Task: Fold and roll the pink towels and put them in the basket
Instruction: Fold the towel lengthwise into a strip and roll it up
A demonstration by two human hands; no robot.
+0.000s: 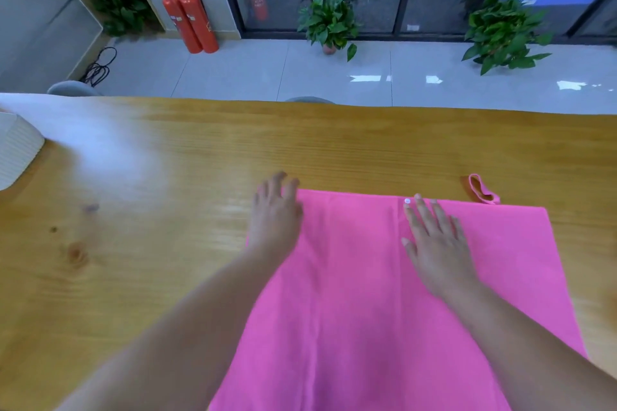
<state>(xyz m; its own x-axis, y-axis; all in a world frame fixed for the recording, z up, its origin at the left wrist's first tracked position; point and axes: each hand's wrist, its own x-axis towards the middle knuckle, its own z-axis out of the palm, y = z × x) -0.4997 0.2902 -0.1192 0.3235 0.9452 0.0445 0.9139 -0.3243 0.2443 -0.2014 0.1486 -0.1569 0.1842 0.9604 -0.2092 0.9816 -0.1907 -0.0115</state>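
A pink towel (354, 294) lies spread flat on the wooden table (150, 197), running from mid-table down to the near edge of the view. A small pink hanging loop (482, 189) sticks out at its far right corner. My left hand (275, 213) lies at the towel's far left corner, fingers straight, partly on the wood. My right hand (434, 240) presses flat on the towel near its far edge, fingers spread, beside a small white snap (407, 200). A white ribbed basket (16, 150) stands at the table's left edge, mostly cut off.
Beyond the table's far edge is a tiled floor with two red fire extinguishers (190, 20), potted plants (329, 23) and glass doors. A grey chair back (71, 89) peeks over the far left edge.
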